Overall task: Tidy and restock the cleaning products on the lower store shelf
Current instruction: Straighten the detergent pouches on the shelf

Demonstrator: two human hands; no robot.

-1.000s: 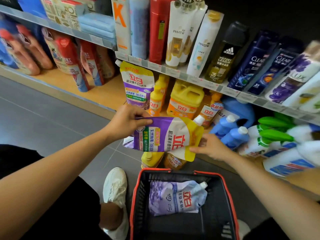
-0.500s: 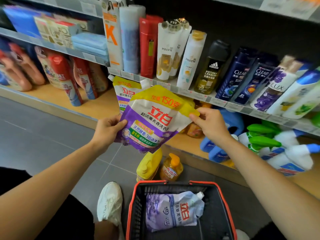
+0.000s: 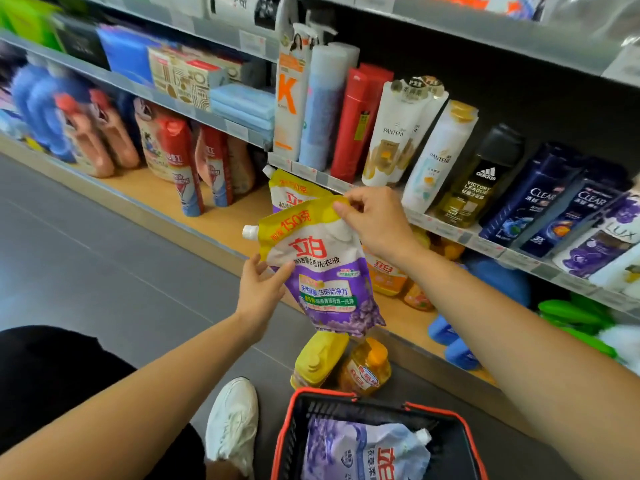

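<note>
A purple, white and yellow detergent refill pouch (image 3: 322,268) hangs upright in front of the lower shelf (image 3: 214,216). My right hand (image 3: 375,223) pinches its yellow top corner. My left hand (image 3: 259,289) holds its left edge between thumb and fingers, just under the white spout. A matching pouch (image 3: 289,192) stands on the shelf right behind it. A pale purple pouch (image 3: 363,452) lies in the black basket with the red rim (image 3: 294,403) on the floor below.
A yellow jug (image 3: 318,358) and an orange pump bottle (image 3: 367,368) stand on the floor by the basket. Red and orange detergent bottles (image 3: 180,161) fill the shelf's left part; blue bottles (image 3: 450,341) and green-capped sprays (image 3: 575,317) its right. Shampoo bottles (image 3: 401,133) line the shelf above. My white shoe (image 3: 232,420) is left of the basket.
The pouch has turned from lying sideways to upright with its spout at the top left, and has risen toward the shelf. My right hand went from its lower edge to its top corner.
</note>
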